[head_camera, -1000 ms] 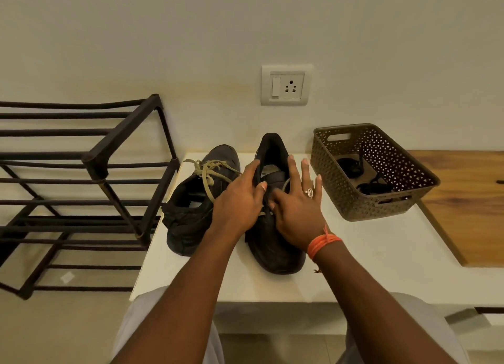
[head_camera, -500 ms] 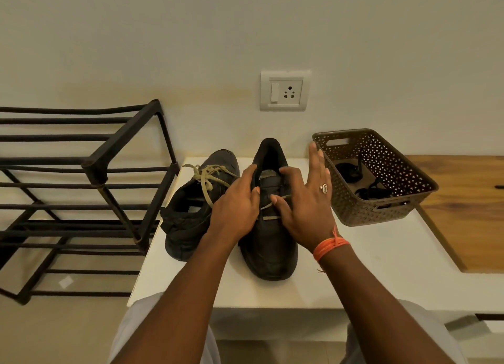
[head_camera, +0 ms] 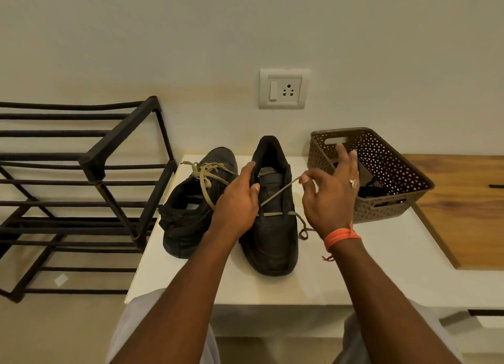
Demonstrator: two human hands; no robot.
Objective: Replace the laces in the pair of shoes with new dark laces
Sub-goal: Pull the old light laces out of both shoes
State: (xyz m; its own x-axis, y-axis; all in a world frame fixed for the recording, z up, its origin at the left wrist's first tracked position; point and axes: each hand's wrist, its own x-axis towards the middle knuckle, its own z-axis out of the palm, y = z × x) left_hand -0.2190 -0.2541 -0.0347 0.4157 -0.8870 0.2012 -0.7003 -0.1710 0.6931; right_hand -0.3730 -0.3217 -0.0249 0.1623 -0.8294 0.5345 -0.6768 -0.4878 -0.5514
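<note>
Shoe (head_camera: 272,227) toe toward viewer, left hand (head_camera: 237,202) gripping it, right hand (head_camera: 330,197) pinching lace (head_camera: 278,194)

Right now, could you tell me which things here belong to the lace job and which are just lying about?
Belong to the job:
right shoe, steadied by the left hand
old lace, pinched by the right hand
left shoe, still tied
basket holding dark items, possibly the new laces

Lying about:
shoe rack
wall socket
</note>
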